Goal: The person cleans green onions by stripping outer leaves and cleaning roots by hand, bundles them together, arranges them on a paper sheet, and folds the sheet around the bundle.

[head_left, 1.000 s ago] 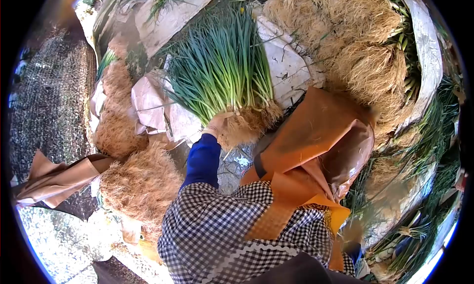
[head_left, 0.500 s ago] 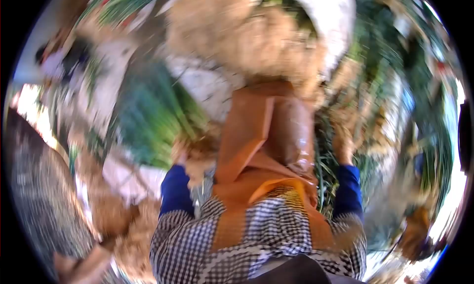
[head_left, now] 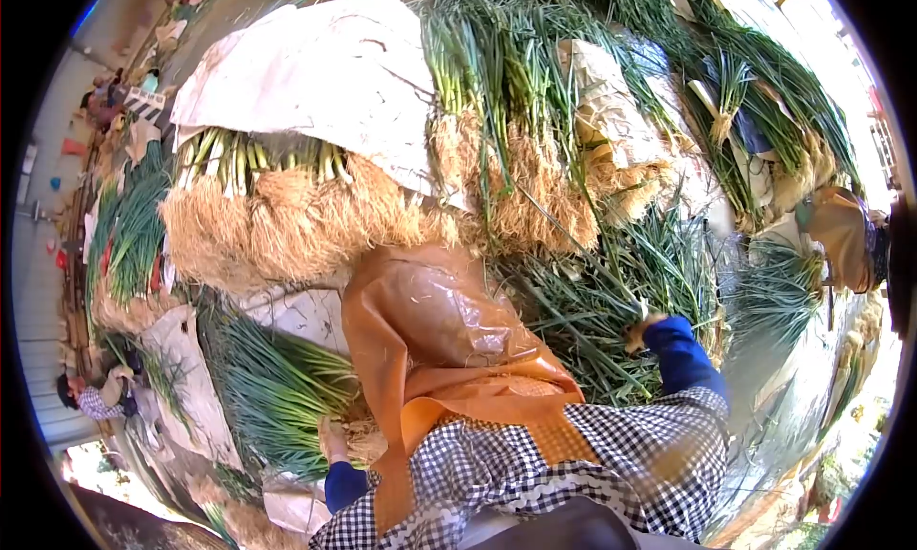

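My left hand (head_left: 332,438) is at the root end of a spread bunch of green onions (head_left: 277,388), its fingers closed on the stalks there and partly hidden. The long green leaves fan out to the left, and pale tan roots lie beside the hand. On the other side, my right hand (head_left: 642,332) is closed at the pale end of a long green onion stalk (head_left: 616,287), over a heap of loose green leaves (head_left: 592,330). An orange apron (head_left: 430,311) covers my lap between both hands.
Rooted onion bunches (head_left: 325,211) lie ahead under a white cloth (head_left: 315,67). More upright bunches (head_left: 516,91) stand beyond. Further green bunches (head_left: 783,292) lie at right on plastic sheeting. Another person (head_left: 91,397) is at far left.
The view has swung to the right and sharpened from blur. My right hand now has a stalk at its fingers; my left hand stays at the bunch's root end.
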`<state>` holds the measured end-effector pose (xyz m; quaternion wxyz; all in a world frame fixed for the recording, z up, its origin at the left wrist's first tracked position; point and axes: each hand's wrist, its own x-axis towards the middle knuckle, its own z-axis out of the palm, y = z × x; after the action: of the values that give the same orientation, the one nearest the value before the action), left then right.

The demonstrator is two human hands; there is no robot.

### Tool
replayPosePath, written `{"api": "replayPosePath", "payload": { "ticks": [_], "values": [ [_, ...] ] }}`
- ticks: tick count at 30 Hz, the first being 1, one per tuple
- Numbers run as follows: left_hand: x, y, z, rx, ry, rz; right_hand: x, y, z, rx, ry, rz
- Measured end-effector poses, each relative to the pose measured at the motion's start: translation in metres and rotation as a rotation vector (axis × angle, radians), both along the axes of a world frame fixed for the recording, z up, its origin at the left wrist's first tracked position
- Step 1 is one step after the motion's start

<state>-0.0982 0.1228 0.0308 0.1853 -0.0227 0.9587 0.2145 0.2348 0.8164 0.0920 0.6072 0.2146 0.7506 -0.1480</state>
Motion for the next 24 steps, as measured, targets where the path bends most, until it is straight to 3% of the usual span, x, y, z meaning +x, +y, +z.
{"api": "replayPosePath", "payload": {
  "ticks": [2, 3, 4, 5, 7, 10, 12, 13, 15, 18, 19, 20, 22, 23, 24],
  "values": [
    [-0.010, 0.014, 0.008, 0.158, -0.048, 0.169, -0.077, 0.045, 0.027, 0.091, 0.036, -0.153],
    [-0.018, 0.026, 0.022, 0.056, 0.001, 0.037, -0.096, 0.074, 0.021, 0.046, 0.587, -0.136],
    [-0.027, 0.057, 0.057, -0.048, 0.052, -0.097, -0.129, 0.091, 0.035, 0.283, 0.707, -0.168],
    [-0.030, 0.086, 0.079, 0.008, 0.121, -0.083, -0.162, 0.108, 0.050, 0.513, 0.822, -0.229],
    [-0.047, 0.104, 0.084, 0.118, 0.249, -0.192, -0.188, 0.115, 0.038, -0.286, 1.505, -1.426],
    [-0.063, 0.152, 0.116, 0.218, 0.342, -0.299, -0.245, 0.147, -0.113, 0.358, 1.280, -0.981],
    [-0.064, 0.182, 0.137, 0.265, 0.342, -0.305, -0.251, 0.083, -0.007, 0.365, 1.281, -1.009],
    [-0.064, 0.194, 0.141, 0.351, 0.327, -0.282, -0.242, 0.087, -0.015, 0.312, 1.469, -0.651],
    [-0.067, 0.227, 0.156, 0.459, 0.298, -0.280, -0.238, 0.062, 0.046, -0.224, 1.560, -1.380],
    [-0.064, 0.298, 0.199, 0.606, 0.285, -0.350, -0.226, 0.045, 0.106, -0.393, 1.822, -1.369],
    [-0.058, 0.327, 0.214, 0.701, 0.266, -0.349, -0.220, 0.036, 0.125, -0.302, 1.855, -1.275],
    [-0.058, 0.348, 0.215, 0.720, 0.324, -0.438, -0.220, 0.041, 0.100, -0.140, 1.834, -1.216],
    [-0.048, 0.399, 0.214, 0.885, 0.256, -0.533, -0.214, 0.046, 0.067, -0.085, 1.646, -1.166],
    [-0.040, 0.425, 0.219, 0.866, 0.249, -0.639, -0.207, 0.063, 0.014, 0.295, 1.470, -0.851],
    [-0.026, 0.448, 0.229, 0.817, 0.279, -0.765, -0.193, 0.059, -0.001, 0.389, 1.438, -0.661]
  ]
}}
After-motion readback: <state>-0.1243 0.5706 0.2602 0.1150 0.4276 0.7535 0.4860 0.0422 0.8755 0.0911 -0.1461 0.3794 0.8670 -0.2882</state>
